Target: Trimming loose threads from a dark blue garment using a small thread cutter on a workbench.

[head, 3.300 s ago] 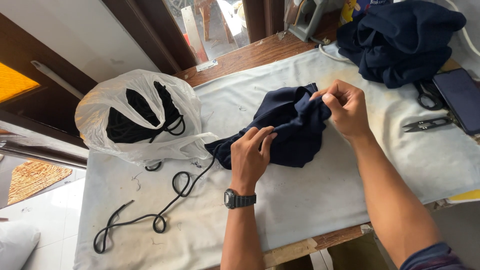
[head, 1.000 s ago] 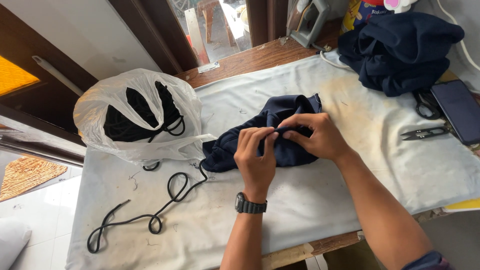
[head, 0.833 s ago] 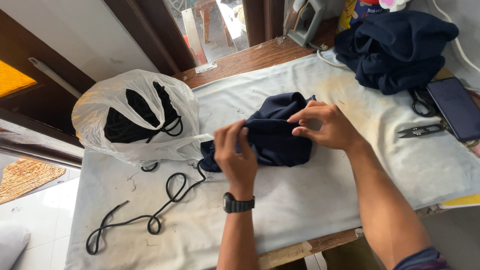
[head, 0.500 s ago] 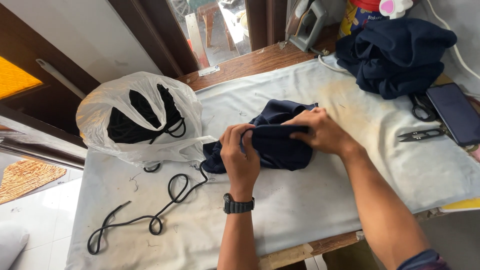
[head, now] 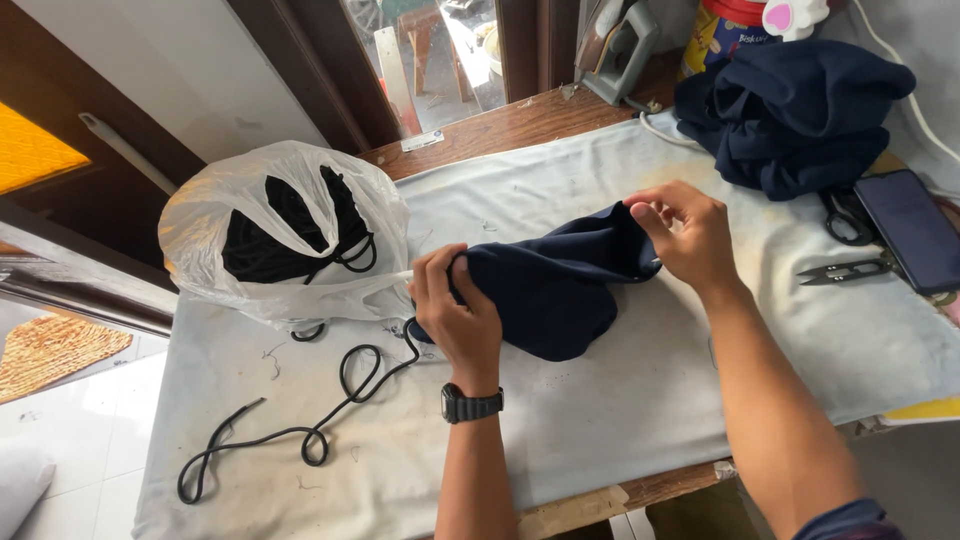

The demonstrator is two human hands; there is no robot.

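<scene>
Since half a second ago my two hands have drawn apart, stretching the top edge of the navy cloth (head: 560,290) out between them. I have my left hand (head: 455,310) closed in a fist on the cloth's left end, thumb and fingers curled tight over the bunched edge, a black watch (head: 472,404) on that wrist. My right hand (head: 688,235) pinches the right end between thumb and bent fingers, with the rest of the hand loosely curled. The cloth lies on the pale table cover (head: 640,400) near its middle, sagging in folds below the taut edge.

From under my left fist a black cord (head: 340,395) runs out to the left across the cover in loose loops; I think it comes out of the cloth's hem, but my hand hides the join. Just beyond it sits a white plastic bag (head: 270,230) with more black cord coiled inside. To the right of my right hand lie small snips (head: 845,270), with scissors (head: 845,215) and a dark phone (head: 910,240) near them. Behind those, a heap of navy fabric (head: 800,110) rests at the table's far right corner.
</scene>
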